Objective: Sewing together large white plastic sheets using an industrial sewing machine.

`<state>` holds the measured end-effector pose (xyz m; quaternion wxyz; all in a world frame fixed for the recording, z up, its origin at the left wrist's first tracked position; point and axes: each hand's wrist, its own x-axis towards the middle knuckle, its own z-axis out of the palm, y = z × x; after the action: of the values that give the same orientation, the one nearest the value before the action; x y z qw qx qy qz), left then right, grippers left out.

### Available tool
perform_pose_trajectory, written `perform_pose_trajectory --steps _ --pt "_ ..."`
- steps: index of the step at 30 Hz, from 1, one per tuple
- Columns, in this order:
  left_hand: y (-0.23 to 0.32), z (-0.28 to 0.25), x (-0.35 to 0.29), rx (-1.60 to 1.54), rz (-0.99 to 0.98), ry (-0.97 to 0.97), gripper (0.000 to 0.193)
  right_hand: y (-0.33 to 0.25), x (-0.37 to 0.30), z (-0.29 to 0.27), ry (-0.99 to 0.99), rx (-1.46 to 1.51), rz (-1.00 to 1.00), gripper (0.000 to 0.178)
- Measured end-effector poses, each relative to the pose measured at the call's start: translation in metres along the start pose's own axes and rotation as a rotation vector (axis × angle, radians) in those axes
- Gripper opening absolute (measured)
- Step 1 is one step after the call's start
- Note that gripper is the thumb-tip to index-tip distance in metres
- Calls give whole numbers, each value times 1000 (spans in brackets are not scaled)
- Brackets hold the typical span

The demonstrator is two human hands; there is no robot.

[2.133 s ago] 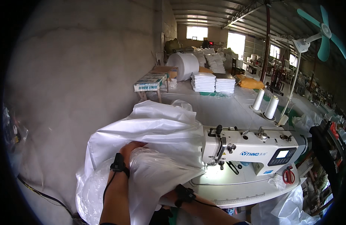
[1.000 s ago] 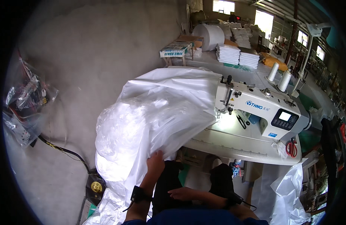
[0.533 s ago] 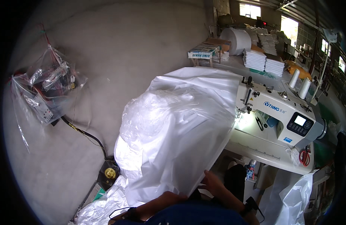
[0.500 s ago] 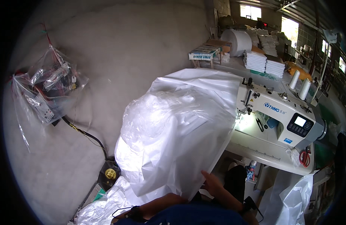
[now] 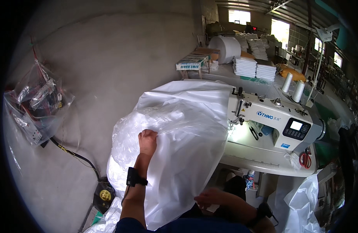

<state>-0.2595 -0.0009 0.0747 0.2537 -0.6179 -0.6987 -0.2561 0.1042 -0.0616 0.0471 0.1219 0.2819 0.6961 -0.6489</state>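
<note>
A large white sheet [image 5: 179,171] drapes down from the sewing machine [image 5: 268,114], with crinkled clear plastic film [image 5: 128,130] bunched over its left part. My left hand [image 5: 148,140] reaches forward onto the sheet, its fingers closed on the film's edge. Low at the sheet's right edge is my right hand [image 5: 210,197], fingers pointing left. Motion blurs these fingers, so whether they grip the edge is unclear. Under the lit needle area the far end of the sheet lies against the machine head.
Red-handled scissors [image 5: 304,160] rest at the table's right end, and dark snips [image 5: 253,133] lie under the machine arm. Two thread cones [image 5: 298,91] stand behind. At left, bagged electrical parts [image 5: 37,103] hang on cables. White stacks [image 5: 249,66] sit at the back.
My left hand has moved up and forward from the sheet's near edge onto the film. My right hand has shifted lower and left. The view has turned slightly right.
</note>
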Motion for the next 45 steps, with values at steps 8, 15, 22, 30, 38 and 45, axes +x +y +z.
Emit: perform_pose_trajectory --steps 8,15,22,30,38,45 --pt "15 -80 74 -611 -310 -100 33 -60 101 -114 380 1524 -543 18" --pt "25 -113 111 -459 -208 -212 26 -66 130 -118 382 1553 -830 16" --pt "-27 -67 96 156 53 -134 22 -55 81 89 -444 -168 -285 76" --pt "-59 -25 17 249 -306 -386 29 49 34 54 -111 826 -233 50" --pt "139 -27 -2 -592 21 -466 42 36 52 6 776 383 -183 66" --pt "73 89 20 -220 47 -379 50 31 107 7 514 546 -133 46"
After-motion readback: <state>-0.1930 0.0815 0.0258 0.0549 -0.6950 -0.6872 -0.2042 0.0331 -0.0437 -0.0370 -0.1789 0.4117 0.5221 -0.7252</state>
